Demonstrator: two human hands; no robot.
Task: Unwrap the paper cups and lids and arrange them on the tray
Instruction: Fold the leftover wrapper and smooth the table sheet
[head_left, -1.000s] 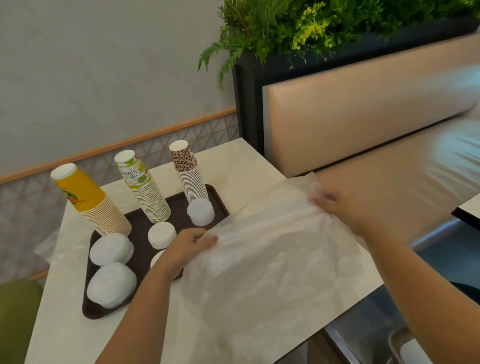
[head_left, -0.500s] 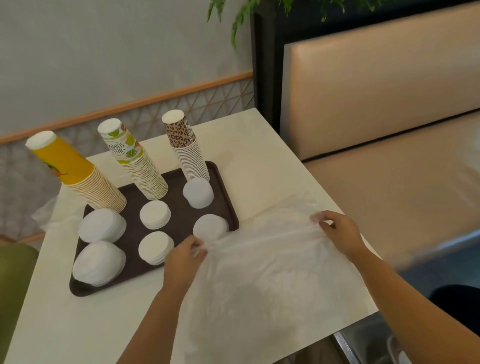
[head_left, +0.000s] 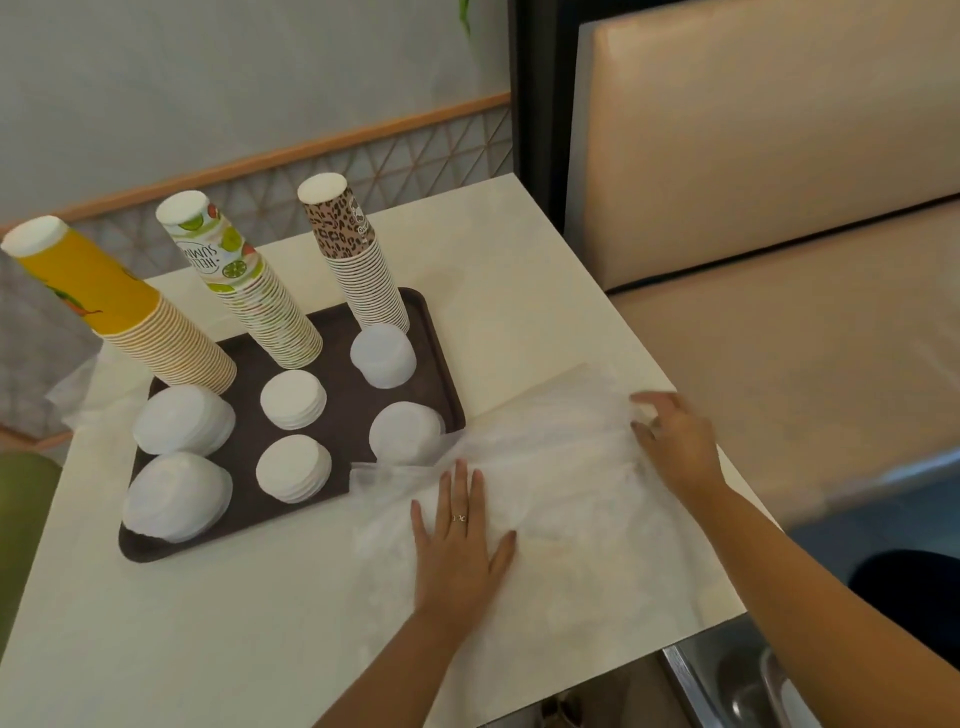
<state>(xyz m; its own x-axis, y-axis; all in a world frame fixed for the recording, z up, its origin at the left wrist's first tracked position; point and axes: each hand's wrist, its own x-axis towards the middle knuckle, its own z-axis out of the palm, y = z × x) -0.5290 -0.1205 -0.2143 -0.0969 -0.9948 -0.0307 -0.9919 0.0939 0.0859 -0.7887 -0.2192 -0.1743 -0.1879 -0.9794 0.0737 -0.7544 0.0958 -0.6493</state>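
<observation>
A dark brown tray (head_left: 343, 332) holds three upside-down cup stacks: a yellow stack (head_left: 124, 317), a lime-print stack (head_left: 249, 291) and a leopard-print stack (head_left: 358, 260). Several piles of white lids (head_left: 293, 397) sit in front of them on the tray. A clear plastic wrapper (head_left: 561, 499) lies spread on the table to the right of the tray. My left hand (head_left: 460, 540) presses flat on the wrapper with straight fingers. My right hand (head_left: 672, 436) holds the wrapper's far right edge with curled fingers.
The white table (head_left: 208, 613) ends at its right edge beside a beige bench seat (head_left: 779, 322). More crumpled plastic (head_left: 78, 384) lies behind the tray at the left. A green chair (head_left: 21, 499) stands at the left edge.
The wrapper has come down from being held up and now lies flat on the table. My left hand let go of its edge and opened flat on it.
</observation>
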